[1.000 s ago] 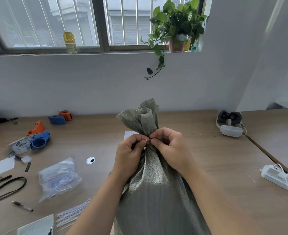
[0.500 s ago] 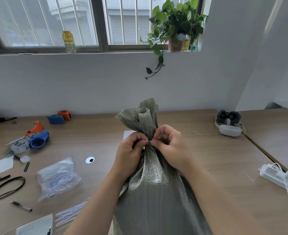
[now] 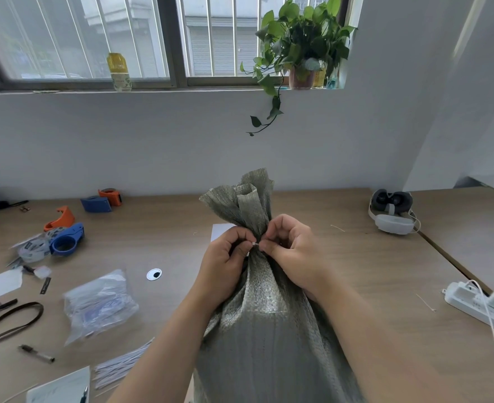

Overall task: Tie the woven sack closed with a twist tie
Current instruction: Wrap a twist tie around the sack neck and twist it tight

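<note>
A grey-green woven sack point(image 3: 266, 321) stands upright on the wooden table point(image 3: 167, 237) in front of me, its mouth gathered into a bunched neck with the ruffled top fanning above. A thin white twist tie point(image 3: 255, 244) wraps the neck; only a short bit shows between my fingertips. My left hand point(image 3: 225, 260) pinches the tie from the left of the neck. My right hand point(image 3: 291, 248) pinches it from the right. Both hands press against the sack's neck.
A bundle of spare white twist ties point(image 3: 121, 363) and a clear plastic bag point(image 3: 99, 305) lie at the lower left. Blue and orange tape dispensers point(image 3: 64, 238) sit at the left. A headset point(image 3: 391, 212) and a white power strip point(image 3: 481, 305) are on the right.
The fingers of both hands have shifted slightly at the neck, the right hand's knuckles rising and rotating around the tie. The sack has stayed in place.
</note>
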{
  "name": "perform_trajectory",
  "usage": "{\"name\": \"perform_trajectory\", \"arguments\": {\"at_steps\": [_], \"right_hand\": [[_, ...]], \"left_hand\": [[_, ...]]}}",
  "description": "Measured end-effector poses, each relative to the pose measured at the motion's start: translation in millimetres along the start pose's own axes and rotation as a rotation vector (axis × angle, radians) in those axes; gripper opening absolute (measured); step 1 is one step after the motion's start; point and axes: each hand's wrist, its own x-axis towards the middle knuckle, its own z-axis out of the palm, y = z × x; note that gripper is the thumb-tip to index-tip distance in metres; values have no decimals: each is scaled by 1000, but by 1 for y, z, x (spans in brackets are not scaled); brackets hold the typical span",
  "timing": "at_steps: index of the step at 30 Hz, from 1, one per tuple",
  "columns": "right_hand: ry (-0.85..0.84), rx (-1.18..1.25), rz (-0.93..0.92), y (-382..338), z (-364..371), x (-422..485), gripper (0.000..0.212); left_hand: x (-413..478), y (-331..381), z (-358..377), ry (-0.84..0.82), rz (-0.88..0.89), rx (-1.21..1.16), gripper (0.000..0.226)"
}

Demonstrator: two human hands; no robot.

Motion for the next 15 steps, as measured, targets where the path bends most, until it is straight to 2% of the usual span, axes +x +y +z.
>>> {"name": "perform_trajectory", "arguments": {"at_steps": [15], "right_hand": [[-4, -3, -10, 0, -1, 0, 37]], "left_hand": [[-2, 0, -2, -14, 1, 26, 21]]}}
